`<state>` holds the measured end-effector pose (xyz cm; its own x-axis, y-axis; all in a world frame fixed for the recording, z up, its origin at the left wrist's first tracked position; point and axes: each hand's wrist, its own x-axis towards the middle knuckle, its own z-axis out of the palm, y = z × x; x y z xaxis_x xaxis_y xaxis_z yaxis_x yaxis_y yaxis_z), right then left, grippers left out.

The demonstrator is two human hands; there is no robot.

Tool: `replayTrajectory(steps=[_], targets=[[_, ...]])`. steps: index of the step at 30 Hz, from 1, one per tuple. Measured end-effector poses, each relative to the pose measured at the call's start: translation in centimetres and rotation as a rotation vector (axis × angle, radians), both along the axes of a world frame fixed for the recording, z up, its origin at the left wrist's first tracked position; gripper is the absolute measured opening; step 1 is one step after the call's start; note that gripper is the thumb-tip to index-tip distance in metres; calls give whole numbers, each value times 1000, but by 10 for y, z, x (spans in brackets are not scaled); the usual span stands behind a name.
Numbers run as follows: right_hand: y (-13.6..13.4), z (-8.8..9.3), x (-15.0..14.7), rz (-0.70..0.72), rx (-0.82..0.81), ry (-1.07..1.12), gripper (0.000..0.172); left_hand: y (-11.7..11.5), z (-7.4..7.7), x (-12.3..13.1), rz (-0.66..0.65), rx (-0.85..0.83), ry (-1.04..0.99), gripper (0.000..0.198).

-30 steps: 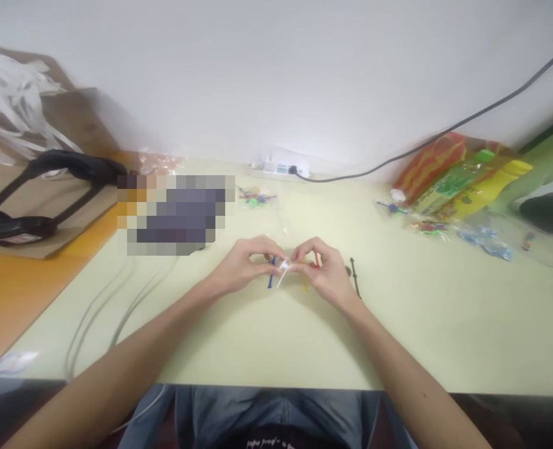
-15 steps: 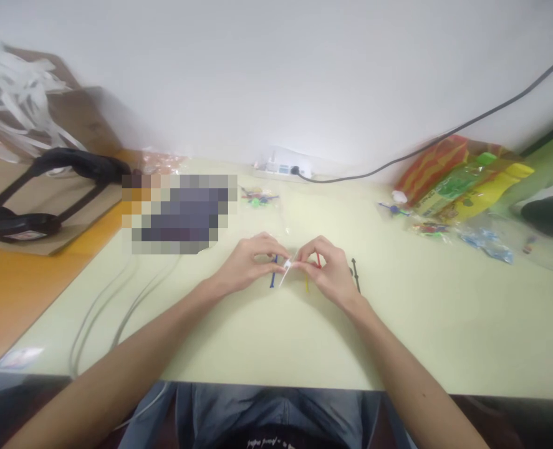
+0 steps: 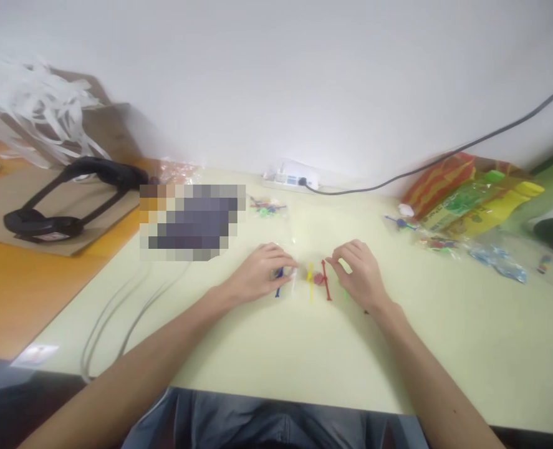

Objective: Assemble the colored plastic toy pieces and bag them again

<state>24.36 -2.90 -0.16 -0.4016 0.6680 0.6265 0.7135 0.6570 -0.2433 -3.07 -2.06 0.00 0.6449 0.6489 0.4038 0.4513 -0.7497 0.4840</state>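
My left hand point(image 3: 261, 274) has its thumb and forefinger closed about a thin white plastic stick point(image 3: 293, 287). A blue stick-like piece point(image 3: 278, 289) lies beneath its fingers, partly covered. My right hand point(image 3: 359, 274) is loosely curled just right of a red double-ended stick point(image 3: 326, 284), thumb and forefinger slightly apart, nothing visible between them. Between the hands lie a yellow stick point(image 3: 311, 284) and a small round reddish piece point(image 3: 318, 279) against the red one. Partly under my right hand is a green piece point(image 3: 346, 293); a dark tip point(image 3: 366, 312) shows by the wrist.
Bagged colourful pieces point(image 3: 267, 207) lie at the back, and more small bags point(image 3: 439, 244) at right by a bottle point(image 3: 467, 196). A blurred-out dark object point(image 3: 196, 221) is at left, beside a black frame point(image 3: 77, 199). A power strip point(image 3: 290, 178) sits against the wall.
My hands have moved apart; the right one has let go of the white stick and shifted right, uncovering the yellow and red sticks. The whole view has shifted slightly.
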Motion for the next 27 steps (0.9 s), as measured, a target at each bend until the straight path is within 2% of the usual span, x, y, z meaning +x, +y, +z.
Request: replayTrajectory(steps=[6, 11, 19, 27], targets=[[-11, -6, -4, -3, -109, 89, 17, -2, 0, 6, 43, -63, 59, 29], [-16, -3, -12, 28, -180, 41, 4, -1, 0, 8, 73, -51, 86, 28], [-15, -5, -14, 49, -248, -40, 15, 1, -3, 8, 99, -60, 167, 27], [-15, -8, -14, 42, -255, -34, 16, -1, 0, 7, 53, -73, 178, 35]])
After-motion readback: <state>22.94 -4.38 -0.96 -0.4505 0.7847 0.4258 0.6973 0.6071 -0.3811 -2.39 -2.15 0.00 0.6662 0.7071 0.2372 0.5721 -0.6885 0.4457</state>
